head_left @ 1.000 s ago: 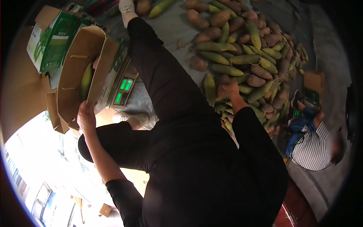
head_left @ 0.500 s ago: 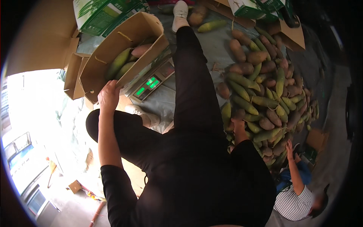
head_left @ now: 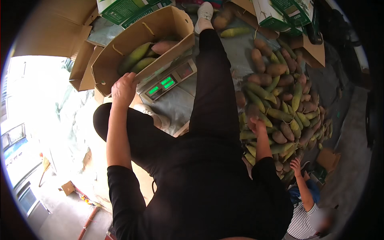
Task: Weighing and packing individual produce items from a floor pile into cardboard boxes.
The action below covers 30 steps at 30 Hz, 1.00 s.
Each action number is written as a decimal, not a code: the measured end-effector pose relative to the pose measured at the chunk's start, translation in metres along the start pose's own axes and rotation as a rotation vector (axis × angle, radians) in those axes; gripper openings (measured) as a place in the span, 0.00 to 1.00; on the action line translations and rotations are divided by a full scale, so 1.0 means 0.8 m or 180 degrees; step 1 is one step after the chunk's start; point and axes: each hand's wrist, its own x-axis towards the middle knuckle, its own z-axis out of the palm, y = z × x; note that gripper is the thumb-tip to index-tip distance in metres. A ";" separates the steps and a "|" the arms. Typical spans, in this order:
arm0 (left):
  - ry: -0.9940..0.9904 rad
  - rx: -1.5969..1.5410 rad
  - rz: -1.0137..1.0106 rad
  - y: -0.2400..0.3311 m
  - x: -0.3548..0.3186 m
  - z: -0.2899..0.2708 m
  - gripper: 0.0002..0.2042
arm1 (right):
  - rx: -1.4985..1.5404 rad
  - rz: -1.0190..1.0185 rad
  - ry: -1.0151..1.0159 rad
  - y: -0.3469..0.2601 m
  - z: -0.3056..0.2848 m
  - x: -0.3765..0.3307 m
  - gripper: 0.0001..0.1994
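Observation:
My left hand [head_left: 123, 89] is closed on the near rim of an open cardboard box [head_left: 105, 54]. Inside that box lie several long green radishes [head_left: 143, 64] and a pinkish-red radish [head_left: 164, 47]. The box rests on a digital scale [head_left: 158, 94] whose display glows green. My right hand [head_left: 256, 124] has its fingers round a brownish-red radish [head_left: 252, 112], lifted at the near left side of a large heap of green and red radishes [head_left: 294, 104]. Part of the held radish is hidden by my fingers.
Green-and-white printed cartons [head_left: 280, 14] stand at the far side. A co-worker's hand [head_left: 295, 166] reaches toward the heap at the lower right. On the left are another cardboard box [head_left: 84, 70] and, farther out, a broom [head_left: 45, 164]. My shoe [head_left: 205, 14] rests beside stray radishes.
My right hand has come up from the heap with a brownish-red radish. My left hand stays on the box rim. The whole view has shifted slightly, and the co-worker's hand has moved a little.

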 end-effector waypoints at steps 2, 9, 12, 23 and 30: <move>0.0038 0.0010 -0.0001 -0.005 -0.005 0.001 0.05 | -0.0171 -0.0459 -0.0001 -0.063 0.028 -0.048 0.29; -0.0031 0.0023 -0.0021 -0.005 -0.003 0.002 0.06 | -0.0015 -0.2634 -0.0984 -0.265 0.105 -0.162 0.28; -0.0053 0.0068 -0.0013 -0.009 -0.006 0.002 0.06 | -0.0239 -0.3109 -0.1371 -0.330 0.155 -0.224 0.29; -0.0019 0.0134 -0.0002 -0.008 0.000 0.002 0.04 | -0.2930 -0.5262 0.0104 -0.432 0.338 -0.346 0.27; -0.0090 0.0112 0.0008 -0.005 -0.002 -0.004 0.07 | -0.2372 -0.5522 0.0113 -0.393 0.365 -0.296 0.26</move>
